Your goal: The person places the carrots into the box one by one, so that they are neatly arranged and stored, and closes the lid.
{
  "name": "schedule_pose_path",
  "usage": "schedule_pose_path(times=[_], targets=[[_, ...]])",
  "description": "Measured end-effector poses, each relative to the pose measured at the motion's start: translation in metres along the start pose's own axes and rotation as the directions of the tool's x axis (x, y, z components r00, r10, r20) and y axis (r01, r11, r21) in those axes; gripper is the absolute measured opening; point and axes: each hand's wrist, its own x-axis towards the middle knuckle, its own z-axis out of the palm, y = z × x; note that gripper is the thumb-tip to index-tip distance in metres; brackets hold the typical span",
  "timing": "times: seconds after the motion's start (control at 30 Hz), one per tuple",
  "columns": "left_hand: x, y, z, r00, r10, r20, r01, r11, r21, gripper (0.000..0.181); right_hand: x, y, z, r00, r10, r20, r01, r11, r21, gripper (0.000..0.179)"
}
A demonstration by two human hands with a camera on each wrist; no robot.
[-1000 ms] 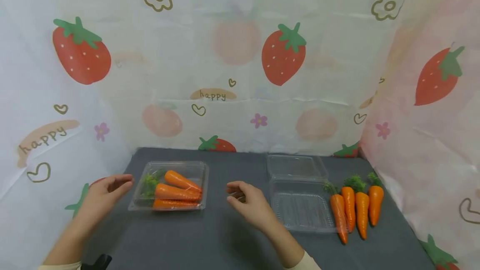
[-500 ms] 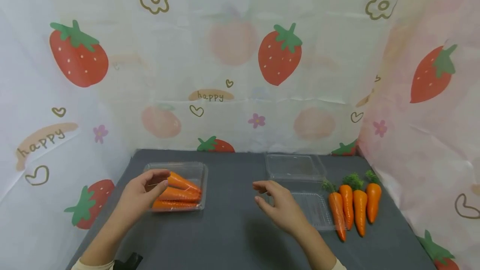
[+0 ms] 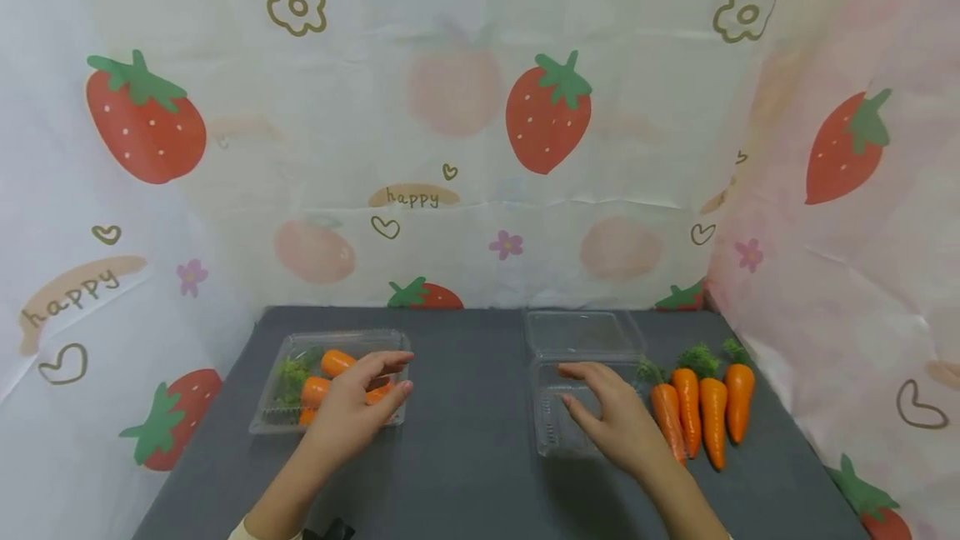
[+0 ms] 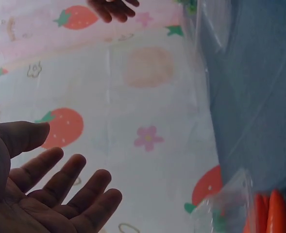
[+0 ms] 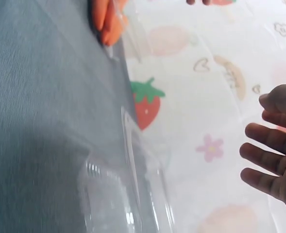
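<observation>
My left hand [image 3: 352,407] hovers with relaxed, spread fingers, overlapping the closed clear plastic box [image 3: 270,415] in the head view and holding nothing. Inside that box lie several orange carrots [image 3: 315,392] with green tops, partly hidden behind the hand. In front of the other clear box [image 3: 547,432], which stands with its lid [image 3: 581,333] folded back, my right hand [image 3: 618,419] is raised, fingers loose and nothing in them. In the right wrist view its fingers [image 5: 264,158] are apart from one another. Several loose carrots [image 3: 712,415] lie side by side at the open box's right.
A dark grey table [image 3: 465,457] carries both boxes. White cloth [image 3: 450,132] printed with strawberries and flowers hangs along its back and left, and pinkish cloth [image 3: 855,273] along its right.
Both hands have moved to the right: the left from beside the closed box to in front of it, the right from mid-table to the open box. Boxes and carrots stay put.
</observation>
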Motion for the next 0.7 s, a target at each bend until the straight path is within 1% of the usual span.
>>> schedule_pose_path(times=[0.13, 0.23, 0.33, 0.4, 0.6, 0.7], targets=[[0.003, 0.004, 0.019, 0.997, 0.071, 0.019, -0.071, 0.997, 0.016, 0.041, -0.008, 0.013, -0.008, 0.999, -0.027, -0.041, 0.025, 0.998, -0.059, 0.044], [0.005, 0.007, 0.033, 0.994, 0.105, 0.042, -0.106, 0.994, 0.018, 0.044, -0.014, 0.023, -0.013, 0.996, -0.053, -0.067, 0.046, 0.994, -0.094, 0.046], [0.007, 0.008, 0.047, 0.988, 0.141, 0.061, -0.142, 0.99, 0.008, 0.047, -0.019, 0.034, -0.017, 0.995, -0.062, -0.077, 0.053, 0.993, -0.108, 0.049], [0.008, 0.009, 0.056, 0.985, 0.158, 0.071, -0.157, 0.987, -0.01, 0.049, -0.023, 0.04, -0.019, 0.995, -0.06, -0.075, 0.052, 0.993, -0.109, 0.051], [0.009, 0.01, 0.085, 0.976, 0.181, 0.12, -0.176, 0.983, -0.058, 0.052, -0.035, 0.059, -0.024, 0.998, -0.013, -0.062, 0.006, 0.994, -0.113, 0.056], [0.01, 0.009, 0.1, 0.969, 0.203, 0.141, -0.194, 0.978, -0.078, 0.054, -0.042, 0.069, -0.024, 0.996, -0.026, -0.085, 0.014, 0.991, -0.134, 0.059]])
